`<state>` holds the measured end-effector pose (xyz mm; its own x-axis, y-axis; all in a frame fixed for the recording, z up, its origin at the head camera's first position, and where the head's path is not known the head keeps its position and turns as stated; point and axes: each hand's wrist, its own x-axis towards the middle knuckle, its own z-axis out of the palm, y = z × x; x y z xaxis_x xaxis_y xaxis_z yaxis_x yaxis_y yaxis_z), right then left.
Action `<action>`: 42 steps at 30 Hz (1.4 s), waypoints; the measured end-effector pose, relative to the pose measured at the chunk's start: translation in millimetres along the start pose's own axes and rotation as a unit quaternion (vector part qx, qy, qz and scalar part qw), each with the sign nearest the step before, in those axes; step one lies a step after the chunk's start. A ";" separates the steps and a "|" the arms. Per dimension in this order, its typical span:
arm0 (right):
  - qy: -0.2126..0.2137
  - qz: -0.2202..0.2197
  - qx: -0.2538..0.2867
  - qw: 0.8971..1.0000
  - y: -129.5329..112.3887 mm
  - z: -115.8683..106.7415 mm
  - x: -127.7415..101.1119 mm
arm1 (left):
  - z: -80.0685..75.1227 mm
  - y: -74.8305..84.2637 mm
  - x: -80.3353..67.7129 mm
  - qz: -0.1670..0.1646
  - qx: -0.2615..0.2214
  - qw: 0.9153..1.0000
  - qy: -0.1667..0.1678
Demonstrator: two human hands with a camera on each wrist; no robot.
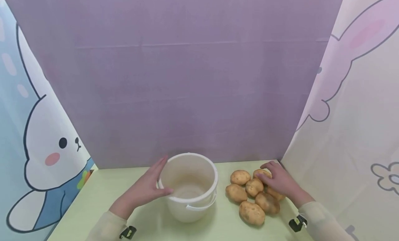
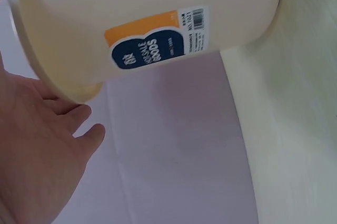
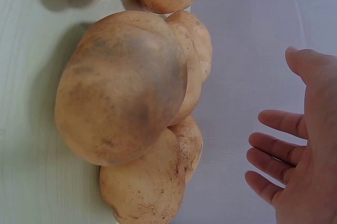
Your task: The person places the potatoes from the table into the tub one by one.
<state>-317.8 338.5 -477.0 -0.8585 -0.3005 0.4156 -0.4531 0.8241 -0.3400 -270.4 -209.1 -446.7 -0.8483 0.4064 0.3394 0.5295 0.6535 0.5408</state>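
We saw the left hand (image 1: 146, 189) laid flat against the left side of the bucket (image 1: 190, 189), fingers straight along the rim, the thumb resting at the near lip — touching it, not curled round it. The bucket stood upright near the middle of the table (image 1: 103, 189), close to the far edge, and looked empty inside. Its handle (image 1: 199, 205) hung down the near wall.

The right hand (image 1: 280, 182) lay over the far right side of the potatoes (image 1: 250, 194), fingers relaxed and spread, tips on the farthest one by the table's far right corner. From the right wrist the fingers (image 3: 271, 153) showed loosely bent and apart from the potatoes, so we could not tell how firm the contact was; nothing was gripped.

The potatoes sat in a loose pile just right of the bucket, several touching each other, the nearest one (image 1: 251, 213) toward the near edge. A purple backdrop (image 1: 187, 78) closed the far edge and rabbit-print curtains (image 1: 46, 147) both sides, hemming the table in.

Hard to make out — the hand hid at least one potato. From the left wrist the bucket filled the view, cut off at the top, with an orange and blue label (image 2: 152, 42) too blurred to read. Both sleeves ran out of the bottom of the head view.
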 end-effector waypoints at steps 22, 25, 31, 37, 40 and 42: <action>-0.008 -0.012 0.037 0.999 18.3 7.1 8.8 | 14.3 -3.4 -2.2 0.005 0.050 0.998 0.029; -0.026 -0.023 0.037 0.999 26.8 8.8 13.0 | 14.4 -2.8 -2.0 0.005 0.050 0.998 0.031; -0.097 -0.012 0.050 0.994 45.8 7.6 18.8 | 14.2 -0.5 -0.4 -0.003 0.051 0.998 0.024; -0.166 0.014 0.083 0.983 59.3 6.5 22.8 | 13.7 -0.3 0.5 -0.002 0.053 0.998 0.019; -0.189 0.020 0.105 0.976 61.6 6.3 25.5 | 14.6 -2.1 1.2 0.005 0.053 0.998 0.022; -0.203 0.025 0.115 0.972 61.9 5.7 26.8 | 15.2 -2.6 1.5 0.007 0.053 0.998 0.022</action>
<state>-370.2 378.8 -491.7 -0.8840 -0.4655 0.0430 -0.4101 0.7279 -0.5496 -273.1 -200.5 -459.2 -0.8382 0.3895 0.3817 0.5367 0.7129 0.4513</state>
